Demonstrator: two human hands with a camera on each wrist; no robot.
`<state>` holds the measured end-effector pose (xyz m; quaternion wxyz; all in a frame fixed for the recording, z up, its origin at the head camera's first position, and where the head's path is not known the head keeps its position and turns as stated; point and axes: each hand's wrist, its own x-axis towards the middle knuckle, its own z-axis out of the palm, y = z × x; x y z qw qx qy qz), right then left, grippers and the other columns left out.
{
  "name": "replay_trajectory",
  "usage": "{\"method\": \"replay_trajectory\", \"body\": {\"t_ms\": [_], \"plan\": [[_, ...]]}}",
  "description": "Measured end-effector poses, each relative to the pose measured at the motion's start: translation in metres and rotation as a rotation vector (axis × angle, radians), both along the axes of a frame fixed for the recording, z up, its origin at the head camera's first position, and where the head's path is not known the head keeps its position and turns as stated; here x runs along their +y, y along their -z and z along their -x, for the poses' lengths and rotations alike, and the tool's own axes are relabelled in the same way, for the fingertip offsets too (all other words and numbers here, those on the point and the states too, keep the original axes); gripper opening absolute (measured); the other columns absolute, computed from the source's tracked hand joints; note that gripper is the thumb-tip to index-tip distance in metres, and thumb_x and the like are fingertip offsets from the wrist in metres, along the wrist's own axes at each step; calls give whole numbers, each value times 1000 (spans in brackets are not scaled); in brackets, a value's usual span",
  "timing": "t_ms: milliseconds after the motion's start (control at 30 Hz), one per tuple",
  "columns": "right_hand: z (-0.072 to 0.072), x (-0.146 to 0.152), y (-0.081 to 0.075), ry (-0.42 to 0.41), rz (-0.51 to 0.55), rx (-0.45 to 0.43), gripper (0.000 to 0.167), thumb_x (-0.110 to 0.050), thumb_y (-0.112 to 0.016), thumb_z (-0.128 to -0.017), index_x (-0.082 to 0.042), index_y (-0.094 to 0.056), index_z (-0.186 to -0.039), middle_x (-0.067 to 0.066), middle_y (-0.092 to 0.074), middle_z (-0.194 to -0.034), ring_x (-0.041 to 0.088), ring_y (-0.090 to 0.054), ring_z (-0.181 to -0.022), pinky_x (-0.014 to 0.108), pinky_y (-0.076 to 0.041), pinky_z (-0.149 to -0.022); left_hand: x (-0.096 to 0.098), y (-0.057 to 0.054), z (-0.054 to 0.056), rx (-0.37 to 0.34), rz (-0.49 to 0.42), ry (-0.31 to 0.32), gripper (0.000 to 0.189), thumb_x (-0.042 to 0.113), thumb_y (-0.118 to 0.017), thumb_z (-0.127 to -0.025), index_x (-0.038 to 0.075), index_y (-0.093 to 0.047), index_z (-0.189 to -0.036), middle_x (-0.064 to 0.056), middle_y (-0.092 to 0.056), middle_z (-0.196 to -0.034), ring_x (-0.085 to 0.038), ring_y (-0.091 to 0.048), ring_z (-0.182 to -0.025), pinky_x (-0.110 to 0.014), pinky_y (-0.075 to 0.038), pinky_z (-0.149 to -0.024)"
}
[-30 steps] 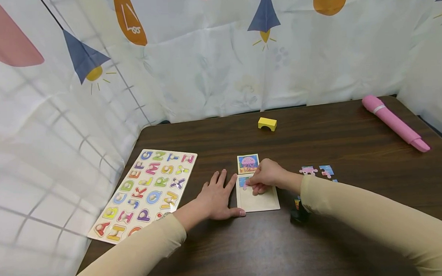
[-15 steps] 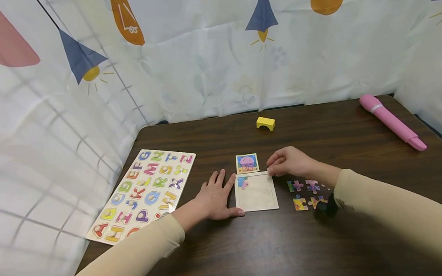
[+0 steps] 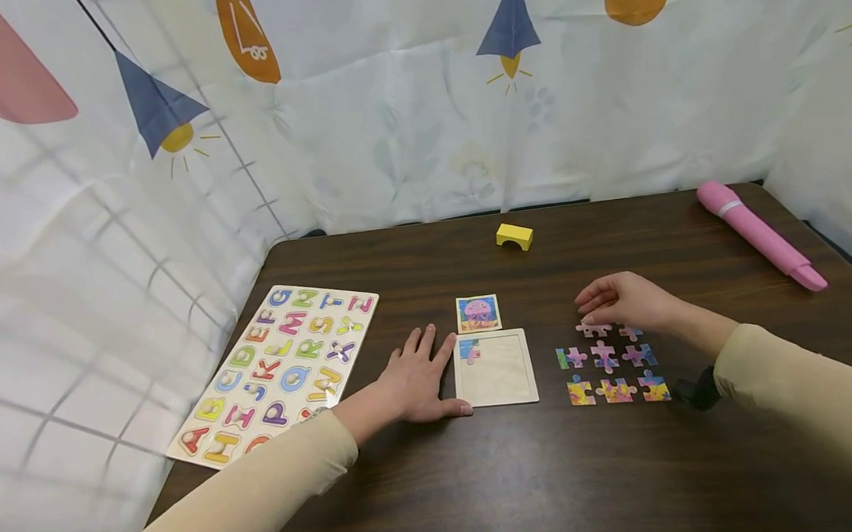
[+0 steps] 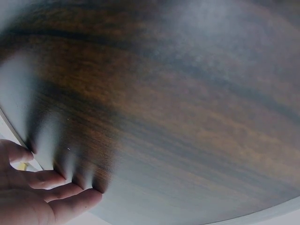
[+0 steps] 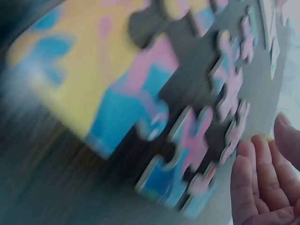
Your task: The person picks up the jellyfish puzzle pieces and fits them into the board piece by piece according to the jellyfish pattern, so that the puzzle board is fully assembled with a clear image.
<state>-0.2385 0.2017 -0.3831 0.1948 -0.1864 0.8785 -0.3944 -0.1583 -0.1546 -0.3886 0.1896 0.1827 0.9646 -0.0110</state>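
The left hand (image 3: pixel 415 385) rests its spread fingers on the dark wood-grain table (image 3: pixel 407 489), beside a pale square wooden tray (image 3: pixel 502 380). The right hand (image 3: pixel 631 301), loosely bent and thumb apart, hovers over multicoloured jigsaw pieces (image 3: pixel 604 356) between tray and table's right edge.

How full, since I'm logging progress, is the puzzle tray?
Nearly empty: one piece sits in the far left corner of the tray, the rest of it is bare, and the loose pieces lie outside, to the right.
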Motion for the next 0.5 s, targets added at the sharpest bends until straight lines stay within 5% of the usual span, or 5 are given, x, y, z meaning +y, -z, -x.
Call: {"method": "replay_trajectory", "body": {"t_ms": [233,500], "plan": [[0,13,2,-31,-80,102,32,-9,-74,-93,7,-68,-119,19,-73,-112,24,-69,-97,26,-57,-77,1,-1,0,-9,0,-6,109,77,-61,-84,17,-19,-165,-19,-17,-171,-42,-19,-157,-61,-34,-118],[3,17,4,-68,-197,188,30,-15,-80,-89,1,-73,-113,12,-74,-108,29,-68,-100,50,-56,-87,1,0,0,-7,4,-5,109,77,-61,-84,18,-20,-165,-19,-18,-171,-43,-20,-156,-61,-34,-118]]}}
